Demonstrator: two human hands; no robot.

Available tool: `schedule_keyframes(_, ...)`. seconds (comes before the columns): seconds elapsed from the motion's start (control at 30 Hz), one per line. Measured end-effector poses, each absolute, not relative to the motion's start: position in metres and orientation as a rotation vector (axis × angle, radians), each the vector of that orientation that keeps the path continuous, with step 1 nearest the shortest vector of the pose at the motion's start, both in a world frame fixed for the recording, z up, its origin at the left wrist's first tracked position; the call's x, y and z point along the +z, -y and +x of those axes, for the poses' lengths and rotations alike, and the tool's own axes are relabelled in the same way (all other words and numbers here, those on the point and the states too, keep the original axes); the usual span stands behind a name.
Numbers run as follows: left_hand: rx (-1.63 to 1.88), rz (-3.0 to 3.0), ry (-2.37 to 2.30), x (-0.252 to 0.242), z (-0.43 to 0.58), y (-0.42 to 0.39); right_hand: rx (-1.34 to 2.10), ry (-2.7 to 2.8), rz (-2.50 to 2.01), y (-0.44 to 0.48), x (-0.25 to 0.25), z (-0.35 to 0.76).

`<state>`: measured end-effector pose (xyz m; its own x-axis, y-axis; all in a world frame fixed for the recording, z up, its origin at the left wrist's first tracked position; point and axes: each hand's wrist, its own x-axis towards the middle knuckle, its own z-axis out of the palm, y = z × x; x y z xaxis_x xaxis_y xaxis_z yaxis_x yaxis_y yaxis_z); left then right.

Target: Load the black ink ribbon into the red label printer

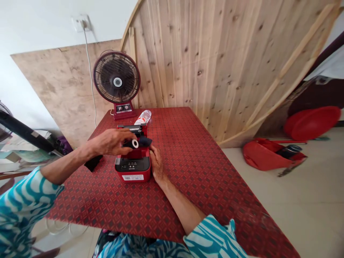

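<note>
On my feed, left of centre, my left grip (116, 141) is closed around a dark roll (130, 144) over the red machine (136, 165); my right grip (157, 165) touches its side, its hold unclear. The label (133, 177) is too small to read.

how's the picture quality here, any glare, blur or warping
Head view: wide-angle stretching towards the edges; head view: white wall, upper left, very bright; head view: print on the white rectangular label of the boxy red-and-black device too small and soft to read.
</note>
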<state>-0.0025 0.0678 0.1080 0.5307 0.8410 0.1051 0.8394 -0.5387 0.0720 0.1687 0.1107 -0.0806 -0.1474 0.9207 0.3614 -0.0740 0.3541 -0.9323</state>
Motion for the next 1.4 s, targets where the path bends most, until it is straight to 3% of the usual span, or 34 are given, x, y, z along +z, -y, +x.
schedule_keyframes(0.27, 0.938, 1.981, -1.92, 0.099, -0.094, -0.051, 1.113, 1.419, -0.858, -0.111, -0.082, 0.171)
schedule_keyframes(0.47, 0.673, 1.773, -2.185, 0.048, -0.132, -0.086, 1.11, 1.416, -0.907, -0.113, -0.088, 0.172)
schedule_keyframes(0.7, 0.593, 1.708, -2.226, 0.012, -0.141, -0.116, 1.142, 1.408, -0.923, -0.113, -0.084, 0.172)
schedule_keyframes(1.03, 0.863, 1.565, -2.007, 0.012, -0.163, -0.062, 1.127, 1.399, -0.888, -0.114, -0.085, 0.17)
schedule_keyframes(1.2, 0.99, 1.376, -1.851, -0.011, -0.165, -0.009, 1.132, 1.393, -0.901, -0.114, -0.086, 0.171)
schedule_keyframes(1.4, 1.064, 1.405, -1.928, -0.036, -0.143, -0.01, 1.114, 1.404, -0.925, -0.113, -0.084, 0.172)
